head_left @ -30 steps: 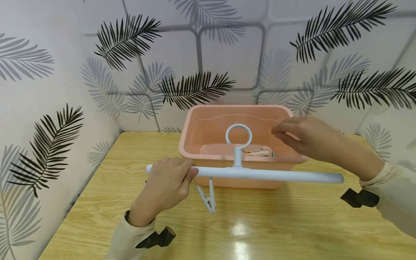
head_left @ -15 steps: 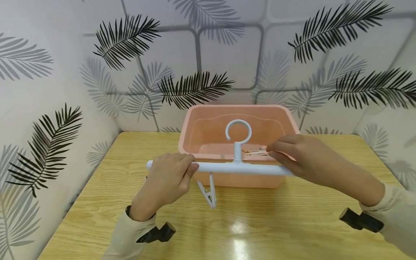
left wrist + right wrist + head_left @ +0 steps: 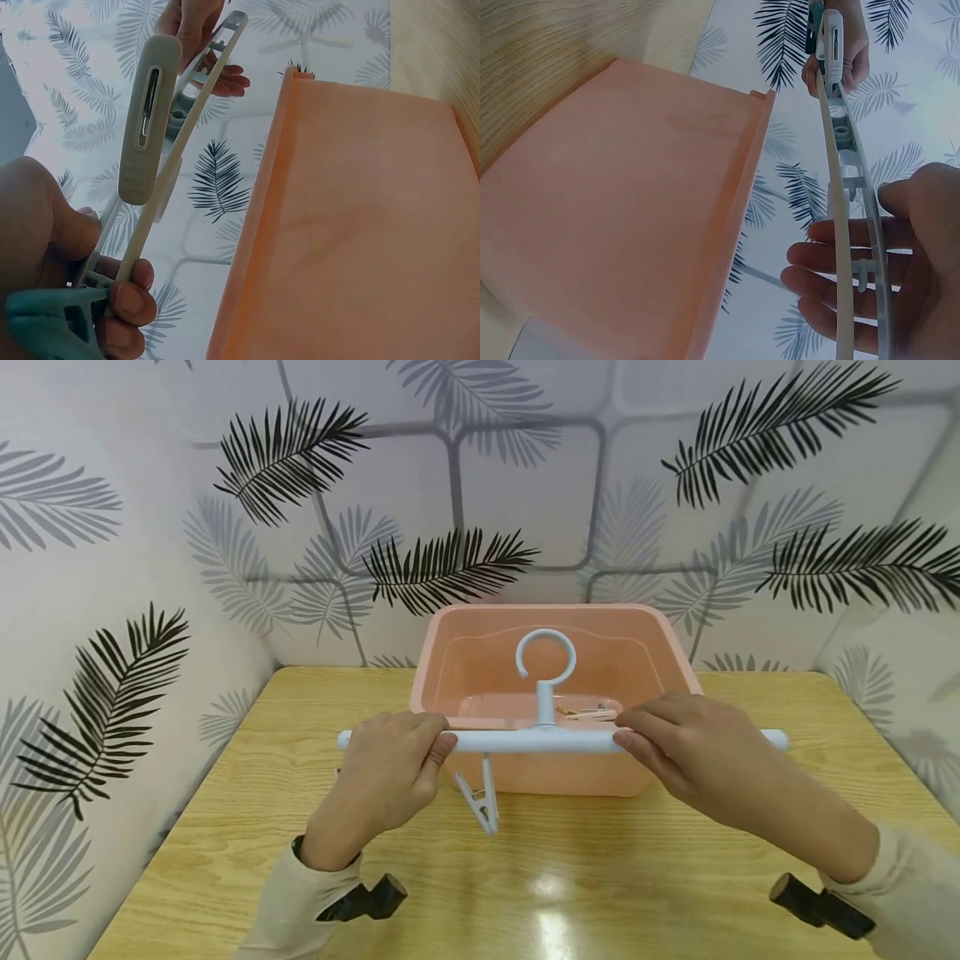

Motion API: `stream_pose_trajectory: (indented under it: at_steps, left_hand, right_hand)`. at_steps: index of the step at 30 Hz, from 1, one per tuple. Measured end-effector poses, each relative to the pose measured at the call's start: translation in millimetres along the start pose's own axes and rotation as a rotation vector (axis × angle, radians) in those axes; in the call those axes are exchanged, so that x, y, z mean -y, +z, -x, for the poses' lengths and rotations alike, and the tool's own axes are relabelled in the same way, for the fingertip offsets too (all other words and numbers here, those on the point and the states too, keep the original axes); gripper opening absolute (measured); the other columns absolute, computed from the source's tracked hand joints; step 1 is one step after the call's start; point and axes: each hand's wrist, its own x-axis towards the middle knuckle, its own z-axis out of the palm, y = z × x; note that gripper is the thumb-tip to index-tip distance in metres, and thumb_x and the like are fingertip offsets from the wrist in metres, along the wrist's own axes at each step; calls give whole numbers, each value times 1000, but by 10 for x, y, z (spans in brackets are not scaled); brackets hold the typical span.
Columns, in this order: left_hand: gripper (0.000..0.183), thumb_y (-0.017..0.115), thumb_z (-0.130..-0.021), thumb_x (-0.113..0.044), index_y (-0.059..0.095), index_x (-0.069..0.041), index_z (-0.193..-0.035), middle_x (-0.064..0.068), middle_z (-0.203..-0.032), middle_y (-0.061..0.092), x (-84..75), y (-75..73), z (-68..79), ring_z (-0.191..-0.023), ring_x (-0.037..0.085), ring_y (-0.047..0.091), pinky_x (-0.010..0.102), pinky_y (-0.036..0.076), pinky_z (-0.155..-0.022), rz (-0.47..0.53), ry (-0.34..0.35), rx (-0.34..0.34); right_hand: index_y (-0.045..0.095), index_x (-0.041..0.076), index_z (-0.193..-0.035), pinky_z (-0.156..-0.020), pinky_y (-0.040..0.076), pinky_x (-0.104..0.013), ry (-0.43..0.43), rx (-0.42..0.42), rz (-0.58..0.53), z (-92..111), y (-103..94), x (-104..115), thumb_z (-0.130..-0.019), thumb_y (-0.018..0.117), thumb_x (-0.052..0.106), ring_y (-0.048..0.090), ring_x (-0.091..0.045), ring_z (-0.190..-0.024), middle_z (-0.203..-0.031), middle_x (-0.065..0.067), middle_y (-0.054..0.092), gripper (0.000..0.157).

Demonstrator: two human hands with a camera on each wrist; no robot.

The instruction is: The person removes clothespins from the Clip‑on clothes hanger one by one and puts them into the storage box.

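Note:
A pale blue clothes hanger (image 3: 540,741) with a round hook (image 3: 572,660) lies level in front of the tub. My left hand (image 3: 382,777) grips its bar near the left end. On the right half my right hand (image 3: 697,747) holds the bar, thumb on the near side and fingers behind it. A light clothespin (image 3: 480,797) hangs from the bar beside my left hand; the left wrist view shows it as a large grey-beige clothespin (image 3: 146,120). Close to my left fingers there is also a teal clothespin (image 3: 56,322). The hanger's underside has small pegs.
Behind the hanger stands a pink plastic tub (image 3: 555,774) on the wooden table (image 3: 420,893). Several small clothespins (image 3: 592,714) lie on its floor. A leaf-patterned wall covering (image 3: 525,502) rises along the back and left of the table.
My right hand has come down from above the tub onto the hanger's bar and now holds it. The bar has risen slightly and levelled. My left hand keeps its grip.

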Motion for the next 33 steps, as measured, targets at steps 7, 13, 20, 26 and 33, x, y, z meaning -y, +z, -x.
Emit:
stream_pose_trajectory:
  at_steps: [7, 13, 20, 26, 33]
  left_hand:
    - [23, 56, -96, -19, 53, -13, -73, -5, -58, 39, -22, 4, -21, -49, 13, 37, 28, 32, -47, -11, 17, -26]
    - [25, 56, -96, -20, 52, -12, -73, -5, -58, 40, -50, 14, -24, -50, 14, 39, 29, 33, -48, -44, 47, -33]
    - [20, 57, -94, -19, 57, -9, -77, -3, -60, 47, -84, 25, -16, -50, 15, 44, 29, 34, -47, -64, 68, -70]
    - [20, 57, -94, -18, 57, -9, -77, -3, -60, 45, -90, 12, 14, -50, 13, 40, 27, 31, -48, -61, 41, -33]
    - [21, 57, -95, -17, 54, -10, -75, -4, -61, 45, -93, 8, 28, -52, 12, 40, 26, 31, -51, -44, 49, -29]
  right_hand:
    - [65, 3, -97, -65, 51, -44, 45, -25, 82, 52, 25, 117, -106, 27, 42, 65, -26, -79, -88, -6, 67, 55]
    - [59, 7, -109, -62, 48, -45, 158, 77, 120, 125, 59, 167, -103, 25, 50, 65, -28, -79, -96, -10, 69, 55]
    - [59, 4, -113, -59, 49, -45, 234, 67, 234, 162, 120, 240, -100, 16, 58, 62, -29, -72, -83, -7, 65, 70]
    - [44, 8, -76, -39, 28, -28, 213, -29, 282, 139, 166, 268, -99, 19, 62, 37, -13, -43, -56, 4, 38, 64]
    - [41, 10, -72, -38, 20, -25, 189, -99, 273, 160, 223, 222, -97, 25, 64, 30, -10, -42, -55, 7, 32, 62]
